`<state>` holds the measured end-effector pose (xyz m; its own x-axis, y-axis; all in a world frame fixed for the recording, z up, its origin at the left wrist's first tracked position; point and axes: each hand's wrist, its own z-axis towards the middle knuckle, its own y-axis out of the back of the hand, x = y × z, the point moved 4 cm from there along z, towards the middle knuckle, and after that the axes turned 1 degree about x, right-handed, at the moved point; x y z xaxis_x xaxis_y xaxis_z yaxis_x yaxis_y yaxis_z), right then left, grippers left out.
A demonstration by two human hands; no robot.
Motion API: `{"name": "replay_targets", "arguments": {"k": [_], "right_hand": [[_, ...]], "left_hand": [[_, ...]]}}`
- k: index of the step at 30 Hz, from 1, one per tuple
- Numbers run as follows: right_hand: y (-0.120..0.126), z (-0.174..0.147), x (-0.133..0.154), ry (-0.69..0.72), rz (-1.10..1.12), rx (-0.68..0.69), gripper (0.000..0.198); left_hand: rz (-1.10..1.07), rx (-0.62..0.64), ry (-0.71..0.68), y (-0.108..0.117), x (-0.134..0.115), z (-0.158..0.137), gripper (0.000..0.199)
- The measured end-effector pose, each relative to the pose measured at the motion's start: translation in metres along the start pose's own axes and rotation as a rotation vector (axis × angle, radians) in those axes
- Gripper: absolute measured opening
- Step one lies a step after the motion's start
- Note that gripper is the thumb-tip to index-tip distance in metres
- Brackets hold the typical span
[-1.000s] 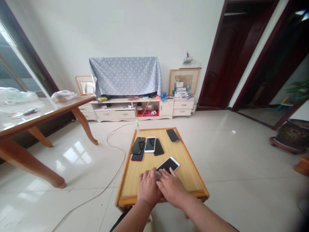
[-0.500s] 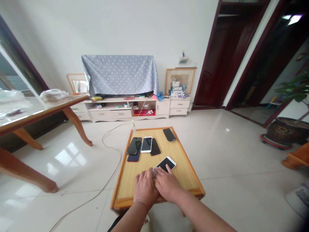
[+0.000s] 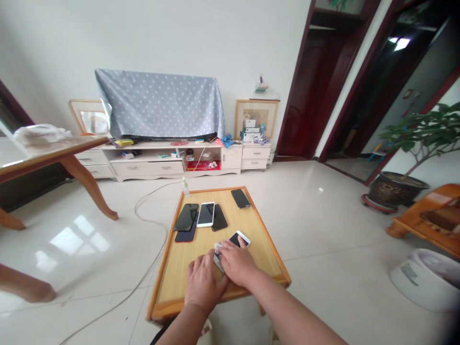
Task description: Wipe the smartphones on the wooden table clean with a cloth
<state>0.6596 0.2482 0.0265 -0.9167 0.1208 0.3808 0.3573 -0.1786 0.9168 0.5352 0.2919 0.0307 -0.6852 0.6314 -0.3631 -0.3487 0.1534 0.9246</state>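
A white phone [image 3: 236, 238] lies slanted near the front of the small wooden table [image 3: 251, 254], its dark screen up and its middle covered by my right hand [image 3: 235, 261]. Under that hand's fingertips a crumpled whitish cloth or wipe [image 3: 217, 247] is pressed on the glass. My left hand [image 3: 201, 282] is at the phone's near left end, fingers bent along its edge; the thumb is partly hidden. Farther back lie a white phone [image 3: 206, 214], a black phone [image 3: 219, 218], a black phone [image 3: 187, 217] overlapping a dark blue one [image 3: 186, 235], and another black phone [image 3: 240, 198].
A small clear bottle [image 3: 185, 187] stands at the table's far left corner. A cable [image 3: 158, 261] runs over the floor at left. A larger table [image 3: 86, 143] is at left, a white bucket [image 3: 420, 278] at right, and a low white cabinet [image 3: 143, 167] along the wall.
The view has swung to the right. My left hand has drawn slightly away to the near left, so more of the phone's near end and the whitish cloth shows between my hands.
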Motion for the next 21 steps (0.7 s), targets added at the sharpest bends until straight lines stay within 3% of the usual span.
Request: {"name": "replay_targets", "arguments": {"k": [6,14,18,21], "right_hand": [[0.013,0.005,-0.051,-0.284,-0.086,0.012,0.047],[0.019,-0.033,-0.058,-0.259,-0.123,0.050,0.043],[0.021,-0.023,-0.060,-0.330,-0.142,0.057,0.044],[0.012,-0.015,-0.039,-0.263,-0.118,0.038,0.048]], "left_hand": [[0.030,0.001,0.024,0.003,-0.003,0.000,0.059],[0.023,-0.031,-0.002,0.000,-0.001,0.000,0.058],[0.020,-0.041,-0.037,-0.004,0.004,0.001,0.060],[0.018,-0.035,-0.053,-0.006,0.006,0.001,0.061]]}}
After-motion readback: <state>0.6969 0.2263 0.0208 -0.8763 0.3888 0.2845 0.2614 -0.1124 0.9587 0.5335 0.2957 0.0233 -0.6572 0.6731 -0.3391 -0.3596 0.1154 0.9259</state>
